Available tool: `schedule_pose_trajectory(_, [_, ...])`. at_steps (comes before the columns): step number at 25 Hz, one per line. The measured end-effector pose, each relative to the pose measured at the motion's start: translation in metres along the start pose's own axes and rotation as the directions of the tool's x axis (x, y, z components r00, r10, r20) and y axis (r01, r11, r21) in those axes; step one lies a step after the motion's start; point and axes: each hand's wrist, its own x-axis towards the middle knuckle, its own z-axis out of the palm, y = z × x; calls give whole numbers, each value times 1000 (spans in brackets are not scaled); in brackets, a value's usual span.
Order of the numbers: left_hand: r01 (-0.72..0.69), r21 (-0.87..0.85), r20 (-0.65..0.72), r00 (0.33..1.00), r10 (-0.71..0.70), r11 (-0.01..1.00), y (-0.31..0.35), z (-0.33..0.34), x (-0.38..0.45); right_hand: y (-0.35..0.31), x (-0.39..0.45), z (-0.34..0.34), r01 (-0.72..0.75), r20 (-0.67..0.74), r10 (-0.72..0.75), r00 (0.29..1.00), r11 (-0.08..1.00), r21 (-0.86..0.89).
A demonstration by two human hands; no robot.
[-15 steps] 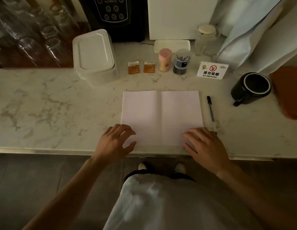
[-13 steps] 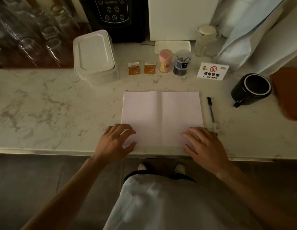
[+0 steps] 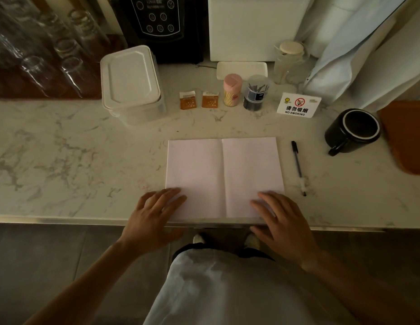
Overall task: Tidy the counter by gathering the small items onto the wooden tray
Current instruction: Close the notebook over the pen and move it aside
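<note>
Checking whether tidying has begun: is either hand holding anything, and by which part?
Nothing is held. The left hand and right hand lie flat with straight fingers on the near corners of the open notebook.

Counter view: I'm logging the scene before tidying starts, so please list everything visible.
open notebook: 1, white, centre front
pen: 1, dark, right of notebook
mug: 1, black, right
wooden tray: 1, brown, far right edge
no-smoking sign: 1, white, behind pen
sachets: 2, orange, back centre
toothpick jar: 1, pink lid
stick jar: 1, clear, dark contents
lidded box: 1, white, back left
dish: 1, white, back
left hand: flat on notebook's corner
right hand: flat on notebook's corner
</note>
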Motion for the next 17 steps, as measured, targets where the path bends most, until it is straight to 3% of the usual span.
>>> schedule_pose_trajectory(4, [-69, 31, -19, 997, 70, 997, -6, -3, -12, -1, -4, 2, 46, -32, -48, 998, 998, -51])
schedule_pose_trajectory(9, [-207, 22, -151, 967, 208, 978, -16, -14, -16, 7, -6, -4, 140, -65, -145, 987, 987, -78])
schedule_pose_trajectory(15, [-59, -36, -392, 919, 40, 998, 1, -39, 2, 17, 2, -5, 99, -54, -98, 994, 995, 20])
schedule_pose_trajectory(17, [-106, -88, -453, 890, 55, 990, 11, -46, 12, 18, 5, -4, 107, -61, -106, 993, 994, 24])
